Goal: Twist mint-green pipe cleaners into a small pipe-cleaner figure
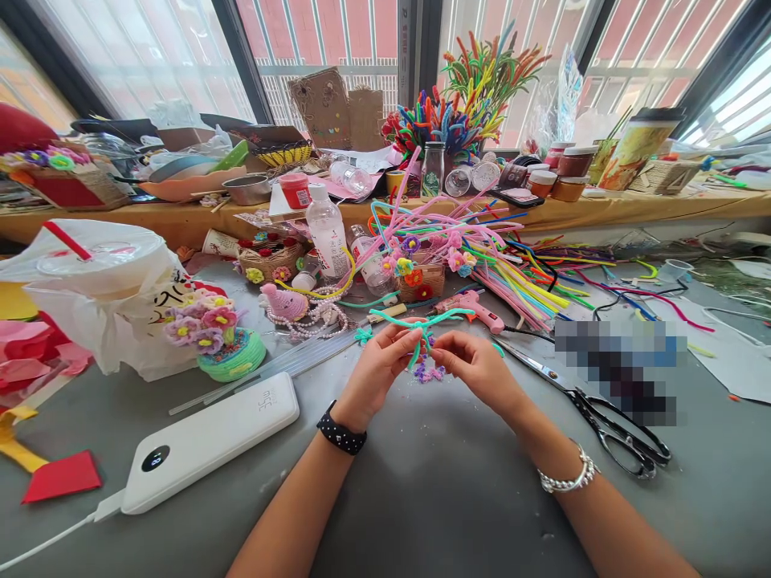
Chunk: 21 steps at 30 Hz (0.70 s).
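Grey desk [391,514], cluttered toward the window. Turquoise pipe-cleaner piece [450,315] just above frame centre, raised off the surface, arms splayed. Left hand [378,371] pinches it near the crossing; right hand [479,371] close by, fingertips closed on its lower strands. Pink glue gun [482,311] behind, black-handled scissors [602,417] right of frame. Likely feather-light, fuzzy, bendable, not slippery; best held at the crossing, since loose tips probably bend easily.

Power bank [214,444]: white, dark round display. Left of it, envelope [63,477]: plain red. Above it, yarn pot [232,355]: mint green, with pink and purple flowers [205,321]. Right of it, wristband [341,431]: black, white dots; further right, glue gun [473,309]: pink; scissors [620,437]: black handles. Bench [422,498]: grey.
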Tool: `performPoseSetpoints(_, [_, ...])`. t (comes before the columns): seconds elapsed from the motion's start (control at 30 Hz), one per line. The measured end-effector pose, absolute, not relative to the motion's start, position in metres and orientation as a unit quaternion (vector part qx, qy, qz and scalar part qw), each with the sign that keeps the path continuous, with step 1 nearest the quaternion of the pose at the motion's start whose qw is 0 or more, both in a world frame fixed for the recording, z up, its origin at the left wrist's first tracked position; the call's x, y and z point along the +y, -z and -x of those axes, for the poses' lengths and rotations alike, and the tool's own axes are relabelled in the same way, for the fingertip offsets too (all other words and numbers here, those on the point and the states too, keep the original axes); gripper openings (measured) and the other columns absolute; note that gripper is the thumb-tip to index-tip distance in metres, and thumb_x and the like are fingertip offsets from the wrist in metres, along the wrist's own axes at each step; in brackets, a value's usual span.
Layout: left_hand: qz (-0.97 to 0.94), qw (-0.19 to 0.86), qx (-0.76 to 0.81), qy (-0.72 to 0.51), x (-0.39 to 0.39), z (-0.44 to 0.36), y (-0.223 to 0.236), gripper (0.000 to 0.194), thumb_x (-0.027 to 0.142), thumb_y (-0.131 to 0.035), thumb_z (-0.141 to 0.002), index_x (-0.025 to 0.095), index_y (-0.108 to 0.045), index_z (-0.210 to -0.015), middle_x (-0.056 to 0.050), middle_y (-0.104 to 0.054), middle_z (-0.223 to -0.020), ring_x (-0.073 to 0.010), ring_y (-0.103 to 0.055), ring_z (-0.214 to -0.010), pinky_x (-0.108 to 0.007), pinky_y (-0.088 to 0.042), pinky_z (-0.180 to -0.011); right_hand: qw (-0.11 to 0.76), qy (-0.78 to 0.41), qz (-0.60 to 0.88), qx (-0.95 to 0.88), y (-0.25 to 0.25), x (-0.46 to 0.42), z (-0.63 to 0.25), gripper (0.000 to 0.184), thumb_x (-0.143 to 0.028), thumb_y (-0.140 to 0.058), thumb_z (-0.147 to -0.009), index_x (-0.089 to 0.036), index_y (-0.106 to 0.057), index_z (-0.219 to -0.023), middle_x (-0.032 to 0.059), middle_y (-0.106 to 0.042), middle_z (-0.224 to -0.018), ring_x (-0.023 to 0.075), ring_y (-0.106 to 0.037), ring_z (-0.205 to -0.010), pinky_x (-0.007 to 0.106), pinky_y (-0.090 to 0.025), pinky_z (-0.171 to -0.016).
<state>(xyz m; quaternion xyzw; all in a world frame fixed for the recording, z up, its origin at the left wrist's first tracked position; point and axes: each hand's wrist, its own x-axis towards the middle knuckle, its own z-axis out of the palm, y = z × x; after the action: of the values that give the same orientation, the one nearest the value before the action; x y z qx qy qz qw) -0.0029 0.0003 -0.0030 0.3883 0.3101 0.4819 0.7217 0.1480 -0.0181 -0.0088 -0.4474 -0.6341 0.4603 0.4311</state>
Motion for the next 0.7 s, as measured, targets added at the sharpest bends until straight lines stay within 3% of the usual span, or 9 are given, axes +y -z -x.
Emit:
performPoseSetpoints(0.27, [-0.408,0.674,0.355,-0.504,0.002,0.005,0.004,0.014,0.024,-0.071,-0.061,0.016,-0.065,-0.07,0.002,-0.06,-0.067,-0.0063,-0.053,-0.06,-0.017,-0.041,-0.057,0.382,-0.474,0.445,-0.657,0.005,-0.018,-0.152,0.018,-0.033,-0.056,-0.075,-0.015,-0.056,-0.07,-0.002,-0.052,-0.06,0.0086,-0.044,-0.054,0.022,-0.034,-0.051])
performPoseSetpoints(0.57, [-0.459,0.537,0.374,-0.601,-0.003,-0.003,0.003,0.008,0.02,-0.071,-0.06,0.015,-0.066,-0.065,0.002,-0.063,-0.063,-0.0079,-0.054,-0.059,-0.019,-0.043,-0.058,0.354,-0.654,0.381,-0.549,0.009,-0.022,-0.147,0.026,-0.04,-0.059,-0.073,-0.015,-0.057,-0.064,-0.0036,-0.049,-0.053,0.006,-0.042,-0.047,0.019,-0.029,-0.045])
performPoseSetpoints(0.7, [-0.462,0.54,0.362,-0.603,-0.003,0.0,0.002,0.007,0.021,-0.07,-0.061,0.016,-0.066,-0.065,0.003,-0.063,-0.06,-0.0072,-0.054,-0.057,-0.018,-0.042,-0.056,0.365,-0.651,0.389,-0.54,0.015,-0.018,-0.148,0.03,-0.043,-0.057,-0.073,-0.015,-0.06,-0.067,-0.0012,-0.054,-0.058,0.0067,-0.043,-0.05,0.02,-0.032,-0.049])
